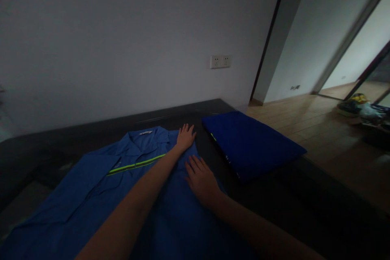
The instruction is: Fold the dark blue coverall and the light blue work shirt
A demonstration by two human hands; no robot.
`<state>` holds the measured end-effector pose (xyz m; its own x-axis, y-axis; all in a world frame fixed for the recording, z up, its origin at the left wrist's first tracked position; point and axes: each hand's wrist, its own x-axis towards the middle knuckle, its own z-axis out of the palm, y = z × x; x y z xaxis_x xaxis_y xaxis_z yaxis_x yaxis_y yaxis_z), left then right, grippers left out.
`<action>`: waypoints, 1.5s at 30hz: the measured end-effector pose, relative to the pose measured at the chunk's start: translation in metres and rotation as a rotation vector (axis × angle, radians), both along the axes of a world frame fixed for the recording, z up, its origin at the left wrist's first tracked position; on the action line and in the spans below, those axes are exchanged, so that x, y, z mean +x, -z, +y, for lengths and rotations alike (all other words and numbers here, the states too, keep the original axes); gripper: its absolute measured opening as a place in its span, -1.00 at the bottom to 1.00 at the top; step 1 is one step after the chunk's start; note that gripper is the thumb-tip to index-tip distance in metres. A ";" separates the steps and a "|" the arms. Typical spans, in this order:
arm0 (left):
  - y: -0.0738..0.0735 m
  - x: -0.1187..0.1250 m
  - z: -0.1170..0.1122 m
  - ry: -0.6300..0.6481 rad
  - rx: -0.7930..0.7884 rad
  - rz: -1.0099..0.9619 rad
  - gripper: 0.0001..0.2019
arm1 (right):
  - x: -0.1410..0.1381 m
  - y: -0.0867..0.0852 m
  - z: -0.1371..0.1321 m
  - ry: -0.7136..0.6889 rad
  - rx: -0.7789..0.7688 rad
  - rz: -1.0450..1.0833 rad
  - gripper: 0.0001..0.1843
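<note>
A blue work shirt (134, 185) with a collar and a yellow-green stripe across the chest lies spread on a dark surface (152, 117). My left hand (186, 137) rests flat near the shirt's right shoulder, its fingers spread toward the wall. Closer to me, my right hand (202, 180) lies palm down on the same side of the shirt, fingers apart. Both hands press on the cloth without gripping it. My left forearm covers part of the shirt's front.
To the right lies a folded dark blue garment (252, 144) near the surface's edge. A white wall with a double socket (221, 61) stands behind. Wooden floor (304, 118) stretches away at the right, where a pile of assorted items (365, 109) sits.
</note>
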<state>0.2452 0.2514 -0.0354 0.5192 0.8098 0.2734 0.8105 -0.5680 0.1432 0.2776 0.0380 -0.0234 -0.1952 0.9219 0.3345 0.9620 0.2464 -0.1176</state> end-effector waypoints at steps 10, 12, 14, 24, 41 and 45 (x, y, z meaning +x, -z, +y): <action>-0.021 -0.022 -0.017 0.107 0.009 0.006 -0.62 | 0.003 -0.003 0.003 -0.069 0.016 0.069 -0.48; -0.015 -0.029 -0.024 0.133 -0.043 0.054 -0.59 | 0.002 -0.001 0.003 -0.038 -0.022 0.072 -0.46; -0.007 -0.035 -0.031 0.140 -0.086 0.089 -0.54 | 0.003 0.001 0.003 -0.024 -0.054 0.077 -0.44; 0.000 -0.037 -0.040 0.092 -0.164 0.059 -0.46 | 0.009 0.010 -0.001 -0.052 -0.096 0.123 -0.37; -0.066 -0.333 -0.005 -0.655 -0.115 -0.170 -0.58 | 0.066 -0.038 0.141 0.427 -0.339 0.417 -0.76; -0.058 -0.425 -0.019 -0.850 -0.243 -0.135 -0.71 | 0.067 -0.031 0.176 0.501 -0.497 0.492 -0.77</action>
